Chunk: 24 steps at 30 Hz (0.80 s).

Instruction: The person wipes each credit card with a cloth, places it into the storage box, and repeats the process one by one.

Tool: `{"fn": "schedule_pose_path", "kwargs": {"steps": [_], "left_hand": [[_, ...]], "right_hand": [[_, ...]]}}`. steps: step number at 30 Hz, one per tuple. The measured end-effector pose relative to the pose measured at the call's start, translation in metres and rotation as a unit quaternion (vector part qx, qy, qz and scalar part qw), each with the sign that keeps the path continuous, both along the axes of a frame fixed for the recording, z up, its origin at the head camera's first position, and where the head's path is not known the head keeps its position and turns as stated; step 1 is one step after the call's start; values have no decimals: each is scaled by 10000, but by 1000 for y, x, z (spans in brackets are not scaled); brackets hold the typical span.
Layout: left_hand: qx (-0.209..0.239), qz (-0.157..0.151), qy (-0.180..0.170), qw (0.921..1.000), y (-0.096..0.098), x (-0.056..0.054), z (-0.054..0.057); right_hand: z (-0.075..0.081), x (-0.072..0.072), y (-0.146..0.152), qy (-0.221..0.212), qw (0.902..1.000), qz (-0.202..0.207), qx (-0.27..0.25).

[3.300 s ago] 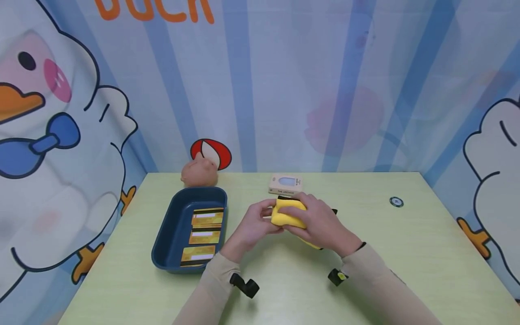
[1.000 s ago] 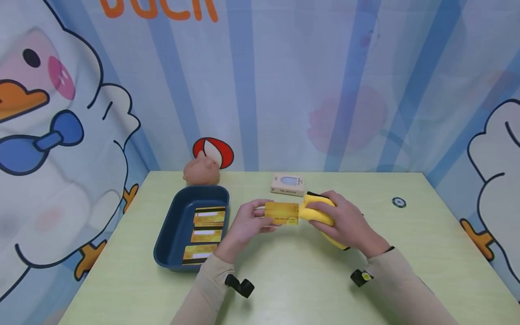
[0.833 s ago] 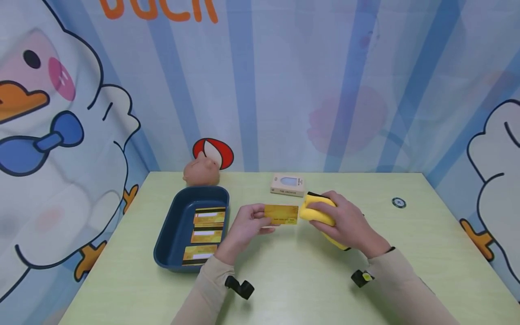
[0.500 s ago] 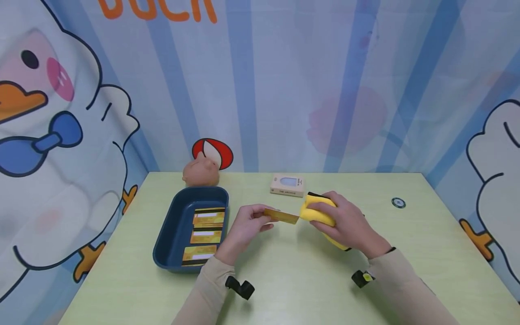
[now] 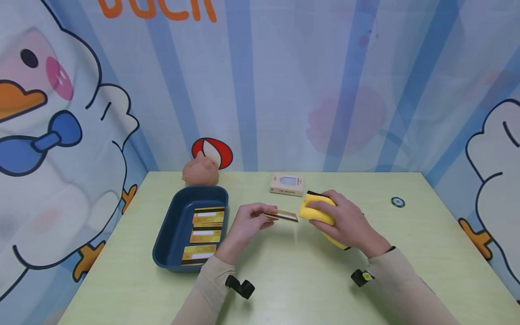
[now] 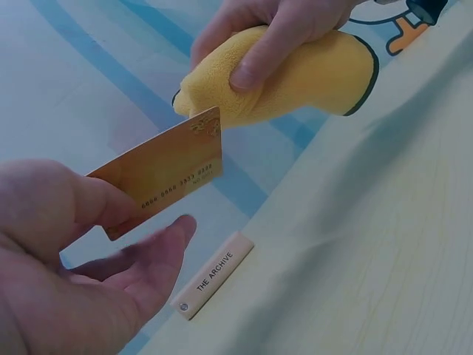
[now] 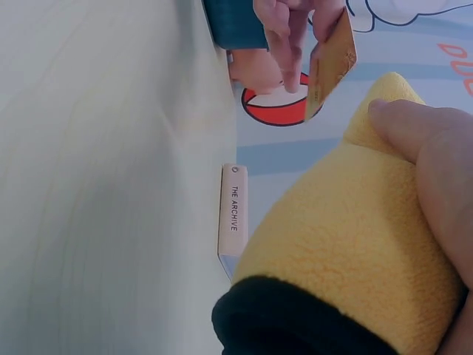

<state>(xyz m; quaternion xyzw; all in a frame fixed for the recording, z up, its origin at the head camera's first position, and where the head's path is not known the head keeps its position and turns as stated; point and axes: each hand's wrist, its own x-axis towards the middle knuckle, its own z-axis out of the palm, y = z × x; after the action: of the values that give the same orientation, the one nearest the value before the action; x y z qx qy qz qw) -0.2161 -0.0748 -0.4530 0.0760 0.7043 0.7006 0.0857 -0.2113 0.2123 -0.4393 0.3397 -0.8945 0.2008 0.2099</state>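
My left hand [image 5: 248, 225] pinches a gold bank card [image 6: 174, 166] by one end, above the table. In the head view the card is tilted nearly edge-on; embossed digits show in the left wrist view. My right hand [image 5: 345, 221] grips a bunched yellow cloth with dark edging [image 5: 318, 212], held just right of the card's free end. Part of the cloth hangs below the fingers, as the right wrist view also shows. Left of my left hand stands a dark blue tray [image 5: 162, 243], where several more gold cards [image 5: 205, 234] lie with their striped sides up.
A small box marked "THE ARCHIVE" [image 5: 286, 185] lies at the back of the table [image 5: 292, 289]. Behind the tray sits a pinkish pig figure [image 5: 201, 170]. A round chip [image 5: 397, 201] lies at the right. A printed curtain [image 5: 280, 90] rises along the back edge.
Earlier both hands met at the cloth. My right hand has since drawn the cloth rightward off the card, and my left hand has turned the card from face-on to nearly edge-on.
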Motion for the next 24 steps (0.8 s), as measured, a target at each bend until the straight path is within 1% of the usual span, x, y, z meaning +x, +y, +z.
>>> {"fn": "schedule_pose_path", "kwargs": {"steps": [7,13,17,22,24], "left_hand": [[-23,-306,-36,9995,-1,0,-3],[81,-467,-150,9988,-1,0,-1],[35,-432,-259,9987,-1,1,2],[200,-393,-420,9981,1,0,2],[236,-395,-415,9981,2,-1,2]], "right_hand": [[1,0,-1,26,10000,-1,-3],[2,0,-1,38,10000,-18,-8],[1,0,-1,45,10000,-2,-24],[3,0,-3,56,10000,-12,-8],[5,0,-5,53,10000,6,-7]]}}
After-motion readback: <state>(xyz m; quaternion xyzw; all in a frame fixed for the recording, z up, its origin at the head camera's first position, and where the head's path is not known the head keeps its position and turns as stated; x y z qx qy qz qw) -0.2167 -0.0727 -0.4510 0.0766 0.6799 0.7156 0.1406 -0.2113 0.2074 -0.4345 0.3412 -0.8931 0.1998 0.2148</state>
